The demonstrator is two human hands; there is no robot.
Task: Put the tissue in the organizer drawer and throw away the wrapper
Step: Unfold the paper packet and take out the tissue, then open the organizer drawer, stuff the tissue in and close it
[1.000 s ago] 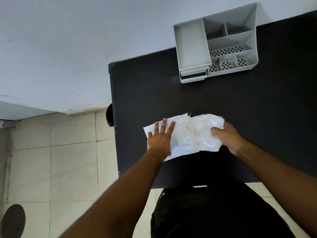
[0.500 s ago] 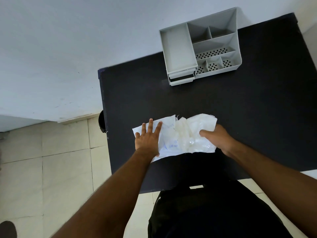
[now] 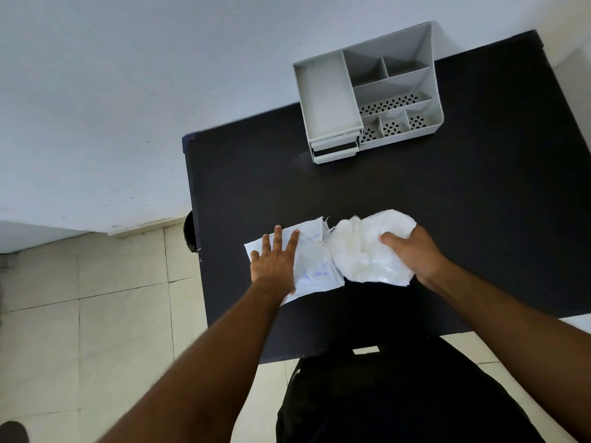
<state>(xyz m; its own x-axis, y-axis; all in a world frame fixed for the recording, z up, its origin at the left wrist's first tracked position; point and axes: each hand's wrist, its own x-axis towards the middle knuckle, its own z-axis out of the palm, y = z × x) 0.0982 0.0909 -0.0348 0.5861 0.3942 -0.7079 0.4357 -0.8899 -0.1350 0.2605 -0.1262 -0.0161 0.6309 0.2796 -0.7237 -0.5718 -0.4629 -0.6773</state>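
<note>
There is one view only, from a wide-angle camera worn on the person's head. It looks steeply down and forward, so that the matte black rectangular table (image 3: 399,193) fills the middle and right of the frame, tilted a little clockwise. The grey plastic compartmented desk organizer (image 3: 367,91) sits far from the lens, in the upper right. The two bare forearms enter from the lower edge, large and close. The pale wall fills the upper left, and the beige tiled floor (image 3: 80,314) the lower left. Straight lines bow near the edges.
</note>
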